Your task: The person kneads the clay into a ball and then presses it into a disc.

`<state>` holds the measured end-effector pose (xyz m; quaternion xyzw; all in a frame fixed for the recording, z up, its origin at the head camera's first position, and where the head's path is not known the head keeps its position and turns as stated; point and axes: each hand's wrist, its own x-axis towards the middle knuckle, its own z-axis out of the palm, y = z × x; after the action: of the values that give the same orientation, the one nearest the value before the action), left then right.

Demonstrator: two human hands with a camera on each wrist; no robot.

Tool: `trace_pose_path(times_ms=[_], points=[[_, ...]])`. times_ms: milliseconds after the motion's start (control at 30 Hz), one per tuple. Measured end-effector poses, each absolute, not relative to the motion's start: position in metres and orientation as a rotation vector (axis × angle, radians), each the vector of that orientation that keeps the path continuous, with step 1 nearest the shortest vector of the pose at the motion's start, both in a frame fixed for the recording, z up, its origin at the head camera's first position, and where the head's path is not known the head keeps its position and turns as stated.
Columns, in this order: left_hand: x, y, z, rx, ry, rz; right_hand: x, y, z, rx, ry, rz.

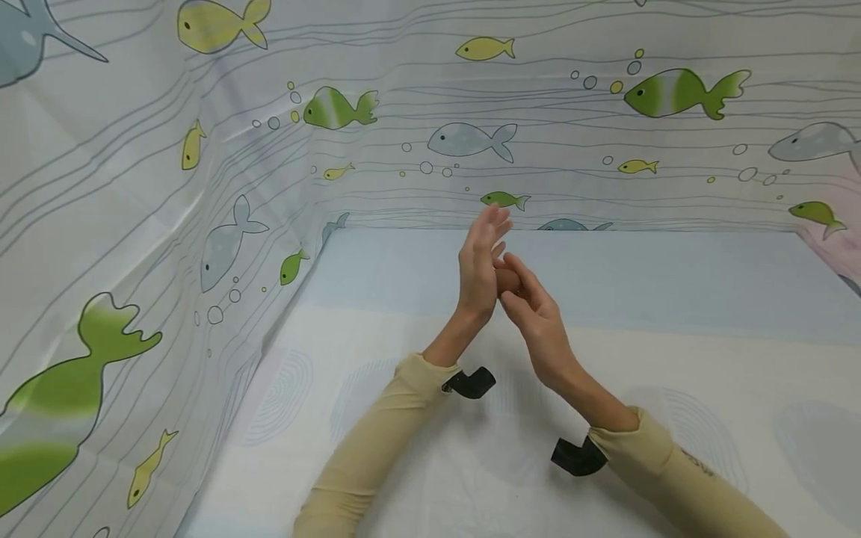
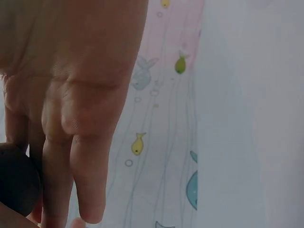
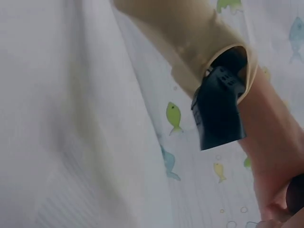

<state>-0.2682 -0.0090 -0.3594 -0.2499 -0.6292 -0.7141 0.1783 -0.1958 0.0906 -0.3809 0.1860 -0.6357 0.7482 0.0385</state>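
Note:
A small, smooth, rounded brown thing (image 1: 507, 281) sits between the two hands in the head view; its exact kind cannot be told. My right hand (image 1: 543, 321) holds it between thumb and fingers. Upright beside it is my left hand (image 1: 477, 273), palm turned toward the thing, its fingers mostly straight. The left wrist view shows the left palm (image 2: 76, 90) large, with the rounded thing (image 2: 18, 183) dark at the lower left edge. At the right edge of the right wrist view, only part of that dark thing (image 3: 295, 194) appears, near the left palm.
Both hands are raised above a pale table (image 1: 417, 448) with faint circle patterns. A white curtain (image 1: 403, 75) printed with fish stands behind and at the left. Black wrist cameras stick out from the left cuff (image 1: 430, 372) and right cuff (image 1: 639, 441).

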Motion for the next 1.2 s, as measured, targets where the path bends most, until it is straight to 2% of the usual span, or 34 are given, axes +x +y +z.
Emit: trace_pose_path(times_ms=[533, 867, 1200], points=[[-0.279, -0.021, -0.359, -0.916, -2.004, -1.648, -0.203, 0.104, -0.389, 0.532, -2.082, 2.134], [-0.281, -0.029, -0.38, -0.969, -2.086, -1.468, -0.207, 0.117, -0.401, 0.456, -2.233, 2.064], [-0.28, -0.042, -0.411, -0.909, -2.203, -1.452, -0.21, 0.137, -0.419, 0.343, -2.571, 1.728]])
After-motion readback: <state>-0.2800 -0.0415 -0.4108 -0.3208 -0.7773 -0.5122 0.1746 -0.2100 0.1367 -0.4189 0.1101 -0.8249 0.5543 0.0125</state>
